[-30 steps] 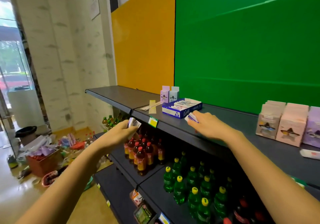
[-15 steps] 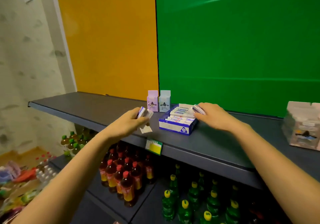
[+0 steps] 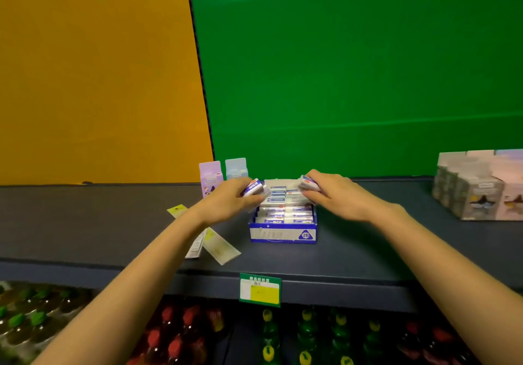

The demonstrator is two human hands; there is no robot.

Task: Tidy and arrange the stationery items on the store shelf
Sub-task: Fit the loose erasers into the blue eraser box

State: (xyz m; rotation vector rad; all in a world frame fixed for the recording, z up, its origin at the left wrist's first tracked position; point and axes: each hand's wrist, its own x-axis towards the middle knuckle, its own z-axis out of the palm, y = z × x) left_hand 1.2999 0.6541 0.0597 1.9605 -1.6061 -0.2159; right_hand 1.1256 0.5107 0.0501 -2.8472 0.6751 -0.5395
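- Both hands have closed in on the eraser box [image 3: 283, 230] since half a second ago, the left hand [image 3: 226, 202] travelling from beside it to its rear left corner, while the camera now faces the shelf squarely.
- Left hand grips a small wrapped eraser [image 3: 252, 187], white with a blue-and-red sleeve, pinched between thumb and fingers above the box's back edge.
- Right hand [image 3: 336, 195] clasps a second eraser [image 3: 309, 182] of the same kind at the rear right corner, fingers curled round it.
- Blue-and-white cardboard, the open display box sits on the dark grey shelf [image 3: 368, 251] near its middle, a "2B" triangle on its front panel; rows of matching erasers lie packed inside.
- Two small cartons, a purple carton [image 3: 210, 175] and a pale blue carton [image 3: 236, 168], stand upright just behind the left hand, against the wall.
- Flat yellow-and-white packets [image 3: 218, 247] lie loose on the shelf, left of the box and partly under the left forearm.
- Pastel boxed goods [image 3: 481, 186] are stacked at the shelf's far right.
- A green-and-yellow price tag [image 3: 259, 289] hangs on the shelf's front lip; bottled drinks [image 3: 305, 336] fill the tier below.
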